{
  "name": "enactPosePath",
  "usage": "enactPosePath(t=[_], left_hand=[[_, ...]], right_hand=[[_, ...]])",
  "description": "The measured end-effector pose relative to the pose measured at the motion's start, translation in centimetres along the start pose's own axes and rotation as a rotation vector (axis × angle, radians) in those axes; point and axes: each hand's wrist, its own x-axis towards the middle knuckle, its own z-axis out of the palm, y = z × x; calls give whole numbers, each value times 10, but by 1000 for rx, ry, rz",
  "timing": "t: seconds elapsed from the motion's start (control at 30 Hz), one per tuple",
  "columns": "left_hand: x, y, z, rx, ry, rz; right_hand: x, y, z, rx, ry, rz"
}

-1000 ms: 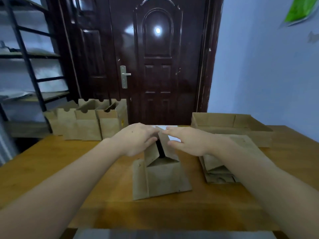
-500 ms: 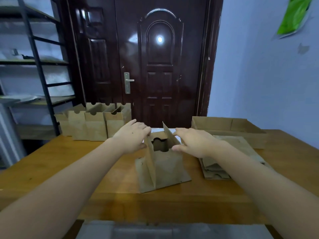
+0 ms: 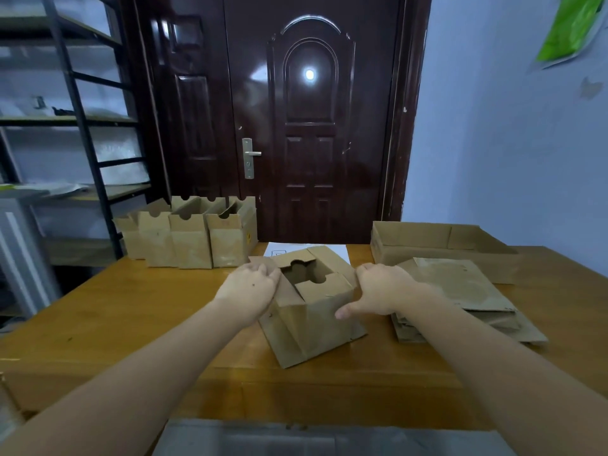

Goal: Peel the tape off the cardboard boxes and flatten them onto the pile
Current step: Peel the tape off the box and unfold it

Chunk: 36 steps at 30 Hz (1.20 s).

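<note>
A: What takes up the most room?

B: The wooden table (image 3: 131, 324). Its near edge runs across the bottom of the view, and the left half is bare wood. At the far left edge stands a row of upright cardboard boxes (image 3: 190, 235), touching one another. At the far right sits a shallow cardboard tray (image 3: 441, 245), and just in front of it lies the pile of flattened boxes (image 3: 460, 297), reaching toward the right side of the table.

A: And the box being handled?

B: The cardboard box (image 3: 312, 307) stands in the middle, between the bare left side and the pile, close to the pile but apart from it. Its top flaps are partly folded in, leaving a dark gap. A white sheet of paper (image 3: 309, 250) lies behind it.

A: The hands?

B: The left hand (image 3: 250, 287) holds the box's left wall, fingers curled over the top edge. The right hand (image 3: 378, 291) presses against the right wall, fingers hooked at the upper corner and thumb spread across the front face.
</note>
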Motion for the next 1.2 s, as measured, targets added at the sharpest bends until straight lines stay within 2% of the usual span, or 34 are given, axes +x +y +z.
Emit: enactPosePath(t=[0.17,0.3,0.37,0.5,0.6,0.7,0.77,0.87,0.97,1.07,1.2], left_hand=[[-7,23,12,1,-44,-74],[-16,43,15,-37,-97,-109],[-17,43,12,5,-96,-100],[-13,32,-2,168,-92,3],[-9,29,-18,252,-135,27],[-1,38,-40,280,-188,15],[5,42,-53,263,-202,33],[10,45,-60,263,-35,193],[10,34,-60,11,51,353],[13,7,-57,-205,-56,358],[20,-22,-45,-153,-340,349]], right_hand=[[2,-10,11,156,-66,-10],[4,-16,20,413,-61,-18],[6,-14,23,453,-54,-1],[6,-9,18,268,-13,58],[9,-15,10,120,103,46],[5,-24,0,-14,248,-79],[1,-31,-5,-36,240,-202],[2,-36,-1,97,184,-254],[6,-30,7,98,169,-274],[5,-22,7,110,117,-303],[4,-15,2,134,97,-316]])
